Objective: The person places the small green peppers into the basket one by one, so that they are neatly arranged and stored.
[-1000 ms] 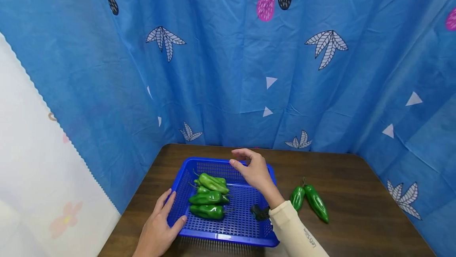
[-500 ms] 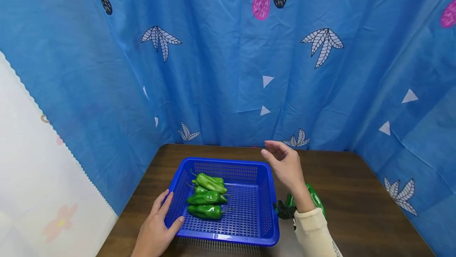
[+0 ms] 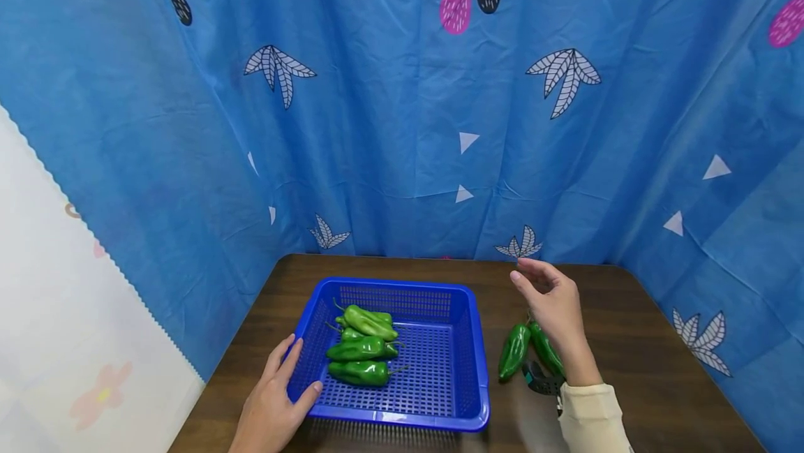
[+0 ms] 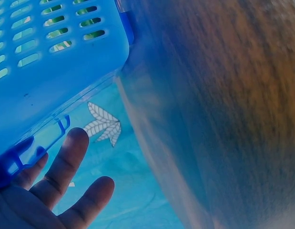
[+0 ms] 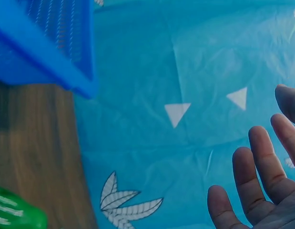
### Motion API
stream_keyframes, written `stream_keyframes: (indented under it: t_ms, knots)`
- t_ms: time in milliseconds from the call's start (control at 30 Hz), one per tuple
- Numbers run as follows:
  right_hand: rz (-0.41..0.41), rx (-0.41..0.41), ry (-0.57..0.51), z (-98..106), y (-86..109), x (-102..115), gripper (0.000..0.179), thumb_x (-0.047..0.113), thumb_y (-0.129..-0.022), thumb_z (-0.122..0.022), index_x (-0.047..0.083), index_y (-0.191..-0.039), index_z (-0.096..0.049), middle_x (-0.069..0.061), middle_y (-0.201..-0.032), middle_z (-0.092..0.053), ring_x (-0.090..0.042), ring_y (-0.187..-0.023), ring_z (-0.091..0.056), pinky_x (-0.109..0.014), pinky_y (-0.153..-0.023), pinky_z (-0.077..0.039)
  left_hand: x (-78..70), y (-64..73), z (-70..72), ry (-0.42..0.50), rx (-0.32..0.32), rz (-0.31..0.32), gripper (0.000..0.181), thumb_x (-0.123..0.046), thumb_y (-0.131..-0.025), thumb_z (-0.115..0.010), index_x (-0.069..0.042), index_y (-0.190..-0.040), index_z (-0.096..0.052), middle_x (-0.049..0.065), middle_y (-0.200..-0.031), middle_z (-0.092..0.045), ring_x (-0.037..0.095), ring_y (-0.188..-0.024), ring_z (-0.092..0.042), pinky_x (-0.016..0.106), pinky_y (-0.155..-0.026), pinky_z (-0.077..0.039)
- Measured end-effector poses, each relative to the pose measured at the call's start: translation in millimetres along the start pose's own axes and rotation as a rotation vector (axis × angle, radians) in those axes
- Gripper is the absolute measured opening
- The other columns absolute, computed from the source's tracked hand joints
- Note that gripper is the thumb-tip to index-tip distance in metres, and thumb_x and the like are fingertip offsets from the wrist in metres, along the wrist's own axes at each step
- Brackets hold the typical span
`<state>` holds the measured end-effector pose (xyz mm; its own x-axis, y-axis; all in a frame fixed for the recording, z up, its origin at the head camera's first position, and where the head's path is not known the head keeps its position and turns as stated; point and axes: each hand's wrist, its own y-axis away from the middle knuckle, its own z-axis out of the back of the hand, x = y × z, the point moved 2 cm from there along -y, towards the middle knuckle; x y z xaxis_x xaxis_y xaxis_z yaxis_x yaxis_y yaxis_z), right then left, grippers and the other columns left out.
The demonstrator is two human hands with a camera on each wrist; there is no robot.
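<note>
The fingers of the left hand (image 3: 271, 397) are spread along the left side of the blue basket (image 3: 433, 422), the thumb apart from them at the near corner. The right hand (image 3: 555, 306) is raised, its fingers gently bent and the thumb held away from them, with only air between.

Just right of the left fingers, inside the basket, lies a heap of shiny green peppers, some overlapping, so their count is unclear. The front pepper (image 3: 361, 373) is dark and glossy, its thin stem pointing away from the left hand; the top pepper (image 3: 370, 324) is paler, yellowish green. Nearer the person than the right fingertips, two dark peppers lie on the brown table: the left loose pepper (image 3: 515, 352) shows whole, while the right loose pepper (image 3: 545, 348) is partly covered by the right hand and a black strap (image 3: 541, 377).

The left wrist view alone shows the basket's slotted outer wall (image 4: 56, 71), green peeking through, and a blue loop (image 4: 45, 150) beside the fingers. The right wrist view shows the right palm with fingers apart, well away from the basket's corner. Farthest from the fingers, a blue patterned curtain (image 3: 402, 90) hangs beyond the table (image 3: 659, 369).
</note>
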<state>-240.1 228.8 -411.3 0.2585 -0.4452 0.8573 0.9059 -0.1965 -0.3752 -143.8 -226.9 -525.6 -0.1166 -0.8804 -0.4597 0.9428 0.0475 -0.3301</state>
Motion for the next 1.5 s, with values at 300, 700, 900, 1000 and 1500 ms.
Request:
stream_keyframes:
  t_ms: [300, 700, 900, 1000, 1500]
  knots:
    - [-0.043, -0.029, 0.047, 10, 5.8, -22, 0.039, 0.037, -0.095, -0.069, 0.014, -0.126, -0.068, -0.01, -0.126, -0.069, 0.007, -0.096, -0.06, -0.008, -0.079, -0.046, 1.8, 0.2, -1.5, 0.004, -0.006, 0.005, 0.08, -0.05, -0.088, -0.072, -0.009, -0.151, -0.045, 0.007, -0.158, -0.036, 0.038, -0.125, -0.06, 0.057, -0.087, -0.054]
    - [-0.124, -0.053, 0.182, 25, 16.7, -58, 0.045, 0.046, -0.094, -0.067, 0.016, -0.127, -0.068, -0.006, -0.123, -0.071, 0.012, -0.092, -0.054, -0.008, -0.078, -0.044, 3.5, -0.7, -0.5, 0.011, -0.012, -0.001, 0.079, -0.049, -0.088, -0.072, -0.009, -0.151, -0.045, 0.005, -0.158, -0.037, 0.036, -0.123, -0.062, 0.055, -0.083, -0.055]
    - [-0.16, -0.046, 0.208, 31, 22.4, -66, 0.048, 0.048, -0.094, -0.065, 0.015, -0.128, -0.067, -0.008, -0.128, -0.068, 0.008, -0.096, -0.052, -0.008, -0.078, -0.043, 2.7, -1.7, 1.1, 0.011, -0.023, -0.016, 0.079, -0.048, -0.088, -0.073, -0.009, -0.151, -0.046, 0.006, -0.158, -0.037, 0.036, -0.122, -0.063, 0.055, -0.081, -0.056]
    - [-0.187, -0.034, 0.223, 33, 26.2, -72, 0.049, 0.05, -0.095, -0.064, 0.015, -0.13, -0.066, -0.009, -0.13, -0.067, 0.004, -0.1, -0.053, -0.006, -0.079, -0.042, 2.5, -1.1, 0.4, 0.013, -0.024, -0.019, 0.079, -0.048, -0.088, -0.073, -0.009, -0.151, -0.046, 0.006, -0.157, -0.037, 0.036, -0.121, -0.063, 0.054, -0.081, -0.056]
    - [-0.27, 0.037, 0.31, 36, 35.5, -108, 0.053, 0.052, -0.096, -0.061, 0.013, -0.132, -0.064, -0.011, -0.127, -0.067, 0.013, -0.087, -0.049, -0.011, -0.075, -0.042, 2.2, -1.1, -0.9, 0.021, -0.005, 0.003, 0.079, -0.049, -0.088, -0.072, -0.009, -0.151, -0.045, 0.006, -0.158, -0.036, 0.038, -0.126, -0.059, 0.057, -0.086, -0.055]
